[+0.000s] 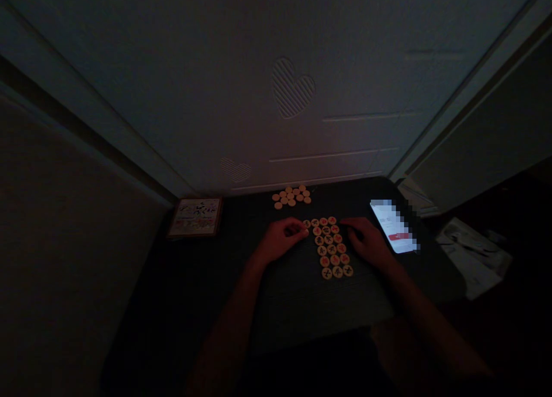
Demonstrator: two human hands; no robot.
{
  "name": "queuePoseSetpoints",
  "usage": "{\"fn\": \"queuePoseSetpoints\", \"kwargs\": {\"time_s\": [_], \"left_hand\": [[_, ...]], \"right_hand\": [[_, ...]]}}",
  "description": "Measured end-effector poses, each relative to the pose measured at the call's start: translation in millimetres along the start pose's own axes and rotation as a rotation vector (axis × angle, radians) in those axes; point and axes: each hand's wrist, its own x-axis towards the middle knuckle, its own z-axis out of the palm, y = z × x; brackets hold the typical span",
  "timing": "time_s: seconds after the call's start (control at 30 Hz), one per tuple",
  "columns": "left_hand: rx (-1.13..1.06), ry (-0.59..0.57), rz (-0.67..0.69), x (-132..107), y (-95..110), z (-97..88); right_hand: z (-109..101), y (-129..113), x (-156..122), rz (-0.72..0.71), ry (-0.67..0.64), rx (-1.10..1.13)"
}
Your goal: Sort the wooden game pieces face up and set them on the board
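Low in the middle of the frame, on the dark table (pixel 293 305), a block of round marked discs (pixel 332 248) lay in tidy rows between the two hands. The left hand (pixel 281 240) was curled, fingertips at the block's upper-left disc (pixel 306 224); the dimness hid whether it gripped. The right hand (pixel 366 241) rested loose, palm down, against the block's right side, holding nothing. Right of it lay a lit phone (pixel 394 227). Farther up sat a loose pile of discs (pixel 292 196), and at centre-left a printed box (pixel 196 217).
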Motion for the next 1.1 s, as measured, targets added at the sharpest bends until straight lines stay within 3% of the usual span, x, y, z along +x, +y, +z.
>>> {"fn": "queuePoseSetpoints", "kwargs": {"time_s": [0.2, 0.43, 0.83, 1.1], "left_hand": [[0.225, -0.084, 0.006, -2.4, 1.6, 1.4], [0.466, -0.056, 0.136, -4.1, 5.0, 0.9], [0.386, -0.155, 0.173, -7.1, -2.3, -2.9], [0.401, -0.155, 0.171, -7.0, -1.3, -2.7]], "right_hand": [[1.1, 1.8, -0.6, 0.01, -0.005, -0.012], [2.1, 3.0, -0.7, 0.017, -0.001, -0.001], [1.5, 2.3, -0.3, 0.01, 0.015, 0.016], [1.1, 0.7, 0.5, 0.019, 0.0, -0.003]]}}
